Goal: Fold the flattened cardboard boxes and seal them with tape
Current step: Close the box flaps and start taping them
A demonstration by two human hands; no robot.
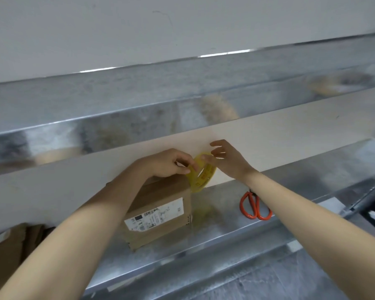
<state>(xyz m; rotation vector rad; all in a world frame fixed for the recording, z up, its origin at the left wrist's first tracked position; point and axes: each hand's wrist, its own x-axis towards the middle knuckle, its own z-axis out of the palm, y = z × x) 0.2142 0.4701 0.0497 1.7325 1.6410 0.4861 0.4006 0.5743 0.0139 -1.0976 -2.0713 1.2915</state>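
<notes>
A folded brown cardboard box [160, 215] with a white printed label stands on the metal shelf [214, 230]. Above its far right corner is a roll of yellow tape [201, 174] with red print. My left hand [171, 162] rests over the box top and pinches the roll's near edge. My right hand [227, 158] grips the roll's far side with the thumb and fingers, the other fingers spread. Part of the roll is hidden behind my fingers.
Orange-handled scissors [254, 205] lie on the shelf right of the box, partly under my right forearm. Flattened brown cardboard [11, 245] leans at the lower left. A pale board [290, 128] runs behind the hands, with shiny metal shelving [117, 98] above it.
</notes>
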